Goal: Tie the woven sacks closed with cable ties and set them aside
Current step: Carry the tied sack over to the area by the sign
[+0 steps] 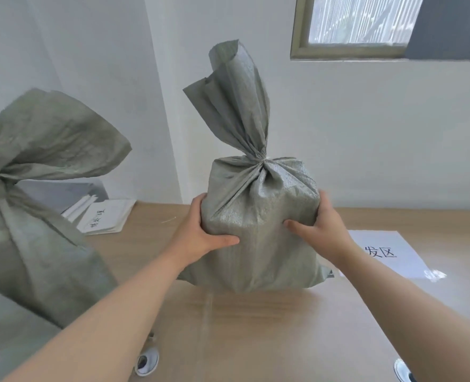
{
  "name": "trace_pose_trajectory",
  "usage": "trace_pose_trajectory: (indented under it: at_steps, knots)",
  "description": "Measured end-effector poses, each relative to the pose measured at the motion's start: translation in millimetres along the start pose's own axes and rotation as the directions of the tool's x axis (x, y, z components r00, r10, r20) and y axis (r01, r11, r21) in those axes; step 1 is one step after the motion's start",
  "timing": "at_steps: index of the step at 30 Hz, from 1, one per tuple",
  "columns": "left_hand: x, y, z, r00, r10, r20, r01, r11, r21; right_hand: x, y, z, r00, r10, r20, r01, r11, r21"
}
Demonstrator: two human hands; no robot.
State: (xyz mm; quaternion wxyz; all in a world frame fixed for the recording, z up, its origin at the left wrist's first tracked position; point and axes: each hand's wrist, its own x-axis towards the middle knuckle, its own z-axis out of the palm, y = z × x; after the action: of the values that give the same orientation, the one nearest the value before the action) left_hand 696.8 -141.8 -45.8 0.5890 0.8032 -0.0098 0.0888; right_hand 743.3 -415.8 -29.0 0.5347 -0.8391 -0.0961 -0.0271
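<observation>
A grey-green woven sack (258, 244) stands upright in the middle of the wooden table (256, 326). Its neck (260, 158) is cinched tight, and the loose top fans upward above it. A cable tie cannot be made out at the neck. My left hand (200, 230) grips the sack's left side with the thumb across its front. My right hand (319, 227) grips the right side the same way. A second sack (35, 216) of the same cloth stands at the left, its neck gathered too.
A white paper sheet with printed characters (380, 253) lies on the table right of the held sack. A small paper stack with handwriting (104, 216) lies at the back left. A white wall and a window rise behind the table.
</observation>
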Motion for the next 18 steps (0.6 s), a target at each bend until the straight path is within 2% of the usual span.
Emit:
trace_pose_trajectory:
  at_steps: [7, 14, 18]
  knots:
    - [24, -56, 14, 1.0, -0.011, -0.02, 0.012, 1.0, 0.024, 23, 57, 31, 1.0, 0.027, -0.003, -0.027, 1.0, -0.006]
    - [30, -62, 11, 0.999, -0.028, -0.02, 0.029, 0.998, 0.056, 29, 55, 41, 0.999, 0.022, -0.048, -0.022, 1.0, 0.008]
    - [27, -56, 9, 0.999, -0.017, -0.032, 0.021, 0.995, 0.097, 27, 47, 32, 0.999, 0.009, -0.044, -0.011, 0.999, -0.051]
